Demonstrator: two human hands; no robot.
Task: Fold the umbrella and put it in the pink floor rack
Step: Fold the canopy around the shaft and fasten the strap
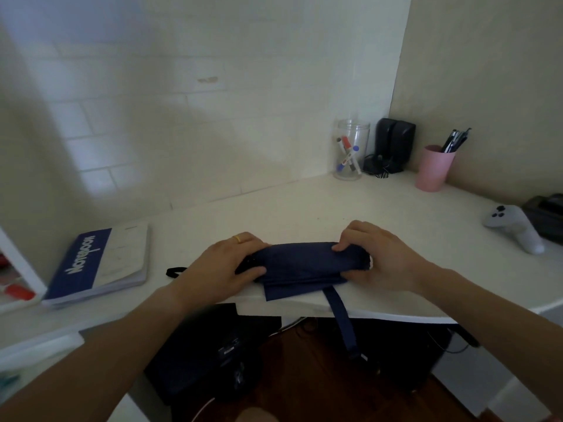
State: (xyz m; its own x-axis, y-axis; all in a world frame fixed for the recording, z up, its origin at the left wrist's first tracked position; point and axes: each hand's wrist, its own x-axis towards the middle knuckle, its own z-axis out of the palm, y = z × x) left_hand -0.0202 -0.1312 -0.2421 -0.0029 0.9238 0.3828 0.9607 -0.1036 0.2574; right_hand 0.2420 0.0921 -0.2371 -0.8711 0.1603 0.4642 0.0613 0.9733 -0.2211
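Observation:
A collapsed navy-blue umbrella [304, 264] lies sideways on the white desk [304, 202] near its front edge, its fabric gathered into a flat bundle. My left hand [225, 263] grips its left end, where a black handle part shows, and a black wrist loop [175, 272] lies just to the left. My right hand [380, 257] pinches the fabric at the right end. A blue closing strap [342, 324] hangs down over the desk edge. No pink floor rack is in view.
A blue and white notebook [100, 266] lies at the left. At the back right stand a clear jar of markers [350, 150], black speakers [394, 144] and a pink cup with pens [434, 167]. A grey game controller [515, 229] rests at the right. Dark items sit under the desk.

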